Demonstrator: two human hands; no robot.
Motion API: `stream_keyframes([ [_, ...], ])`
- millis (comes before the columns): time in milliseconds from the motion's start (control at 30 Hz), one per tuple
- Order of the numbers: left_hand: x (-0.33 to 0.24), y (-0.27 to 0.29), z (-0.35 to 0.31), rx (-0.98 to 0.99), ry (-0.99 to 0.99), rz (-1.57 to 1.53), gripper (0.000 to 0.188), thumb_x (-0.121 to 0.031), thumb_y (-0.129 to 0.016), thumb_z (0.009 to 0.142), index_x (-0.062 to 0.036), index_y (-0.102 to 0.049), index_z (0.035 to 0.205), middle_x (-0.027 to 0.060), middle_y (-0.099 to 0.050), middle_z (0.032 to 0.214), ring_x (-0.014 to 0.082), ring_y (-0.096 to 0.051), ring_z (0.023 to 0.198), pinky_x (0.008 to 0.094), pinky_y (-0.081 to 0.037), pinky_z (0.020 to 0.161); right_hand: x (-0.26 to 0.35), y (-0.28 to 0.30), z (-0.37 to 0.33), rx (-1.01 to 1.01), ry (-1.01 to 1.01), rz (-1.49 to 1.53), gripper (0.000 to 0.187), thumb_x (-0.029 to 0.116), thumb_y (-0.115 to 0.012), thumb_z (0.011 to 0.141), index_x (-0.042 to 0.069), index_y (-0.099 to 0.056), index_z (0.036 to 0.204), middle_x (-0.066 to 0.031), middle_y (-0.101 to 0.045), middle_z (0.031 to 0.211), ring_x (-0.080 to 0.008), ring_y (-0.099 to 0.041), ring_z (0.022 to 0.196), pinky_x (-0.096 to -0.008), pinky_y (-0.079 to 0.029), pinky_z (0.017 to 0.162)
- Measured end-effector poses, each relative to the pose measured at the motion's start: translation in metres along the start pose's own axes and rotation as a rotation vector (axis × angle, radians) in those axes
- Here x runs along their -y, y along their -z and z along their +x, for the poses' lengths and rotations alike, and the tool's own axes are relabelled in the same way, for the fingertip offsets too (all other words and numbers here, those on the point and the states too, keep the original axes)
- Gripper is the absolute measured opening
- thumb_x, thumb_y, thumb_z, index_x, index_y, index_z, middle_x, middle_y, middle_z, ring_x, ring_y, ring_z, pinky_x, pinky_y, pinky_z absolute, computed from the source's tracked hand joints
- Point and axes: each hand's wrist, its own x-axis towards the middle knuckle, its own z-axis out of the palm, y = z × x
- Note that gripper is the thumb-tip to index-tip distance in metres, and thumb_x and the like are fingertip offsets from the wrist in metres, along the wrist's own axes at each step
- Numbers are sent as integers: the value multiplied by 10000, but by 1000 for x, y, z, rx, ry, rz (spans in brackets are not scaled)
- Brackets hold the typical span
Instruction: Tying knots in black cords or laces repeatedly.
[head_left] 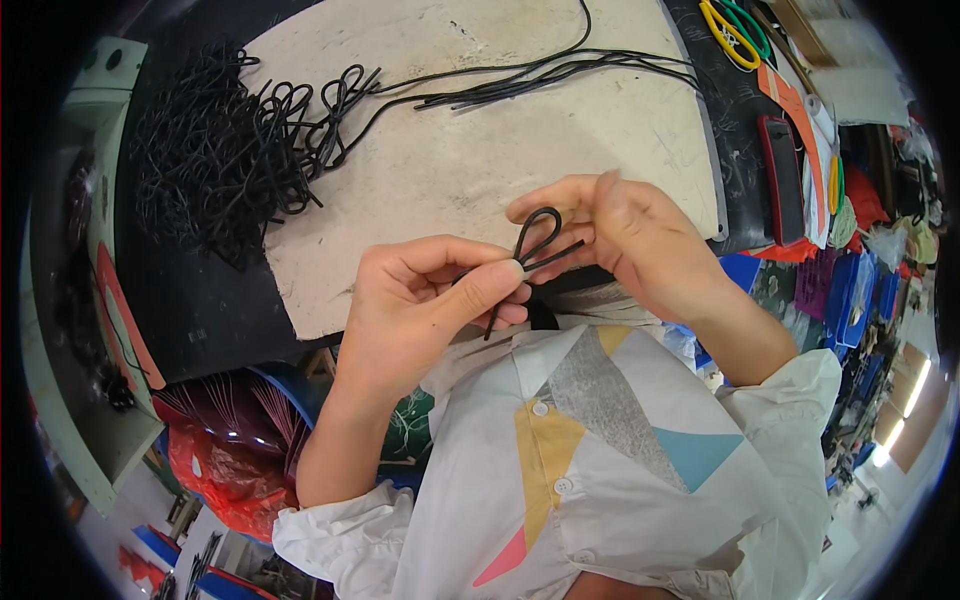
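A short black cord (pixel 541 229), bent into a loop with loose ends sticking out, is pinched between the thumb and forefinger of my left hand (pixel 430 300). To its right, my right hand (pixel 650 235) has its fingers apart, close to the loop and one cord end; whether a fingertip touches the cord I cannot tell. Both hands are over the near edge of a pale board (pixel 480 150). On the left lies a large tangled heap of looped black cords (pixel 215 150). Several long straight black cords (pixel 560 78) stretch across the far part of the board.
The board rests on a black table (pixel 210 320). At the right lie a dark red phone-like case (pixel 783 180), orange-handled scissors (pixel 795 110), and yellow and green rings (pixel 730 35). Below the table's left side is a red plastic bag (pixel 225 480).
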Motion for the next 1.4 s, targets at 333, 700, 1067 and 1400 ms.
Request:
stream_keyframes([
  [333, 12, 6, -1, -119, -147, 5, 251, -107, -491, 877, 88, -557, 1020, 165, -619, 871, 210, -635, 727, 271, -529, 646, -11, 5, 2, -85, 144, -185, 169, 135, -595, 833, -26, -621, 874, -24, -603, 753, -65, -553, 685, -193, -454, 602],
  [700, -51, 63, 1, -1112, -996, 1378, 169, -103, -701, 706, -94, -674, 873, 55, -601, 961, 183, -551, 880, 278, -439, 723, 14, 48, 91, -224, 952, -1430, 57, 60, -620, 705, 87, -611, 755, -22, -569, 768, -198, -520, 771, -331, -356, 757],
  [1067, -23, 6, 47, -618, -1356, 1417, 240, -47, -683, 614, -9, -646, 848, 63, -570, 800, 214, -506, 653, 287, -416, 540, 45, 28, 55, -125, 1024, -1364, 85, 54, -602, 715, 77, -540, 770, -37, -543, 710, -212, -533, 726, -328, -349, 760],
  [1400, -34, -3, 36, -392, -662, 328, 111, 3, -658, 712, 0, -652, 822, 56, -590, 776, 141, -537, 633, 220, -425, 562, 44, 33, 44, -94, 886, -880, 128, 11, -642, 703, 10, -609, 827, -72, -597, 733, -169, -586, 619, -246, -457, 548],
])
